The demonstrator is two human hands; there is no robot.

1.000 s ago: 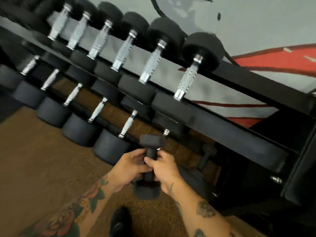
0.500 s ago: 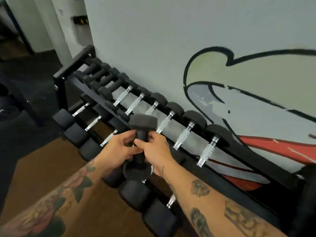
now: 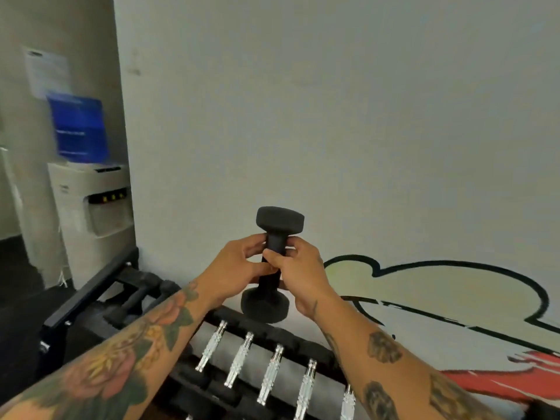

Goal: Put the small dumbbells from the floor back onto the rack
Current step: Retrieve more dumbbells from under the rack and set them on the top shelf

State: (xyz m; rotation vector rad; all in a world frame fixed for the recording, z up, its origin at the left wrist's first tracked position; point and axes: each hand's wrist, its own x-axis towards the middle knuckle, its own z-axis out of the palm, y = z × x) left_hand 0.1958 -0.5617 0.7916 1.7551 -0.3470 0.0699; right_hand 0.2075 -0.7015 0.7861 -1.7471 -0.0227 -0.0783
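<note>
A small black dumbbell (image 3: 279, 220) stands upright in the air above the rack, one head up and one head down. My left hand (image 3: 235, 266) grips its handle from the left and my right hand (image 3: 298, 272) grips it from the right, fingers overlapping on the shaft. Below my hands lies the black dumbbell rack (image 3: 88, 294), its top shelf holding several dumbbells with chrome handles (image 3: 242, 351). At the rack's left end a few small all-black dumbbells (image 3: 136, 298) lie side by side.
A pale wall with a painted mural (image 3: 454, 295) rises right behind the rack. A white water dispenser (image 3: 91, 213) with a blue bottle (image 3: 80, 128) stands in the corner to the left. Dark floor (image 3: 18, 274) shows at far left.
The view has swung upward and left, from the lower shelves to the rack's top and the wall. The dumbbell, held in both hands throughout, has risen above the top shelf.
</note>
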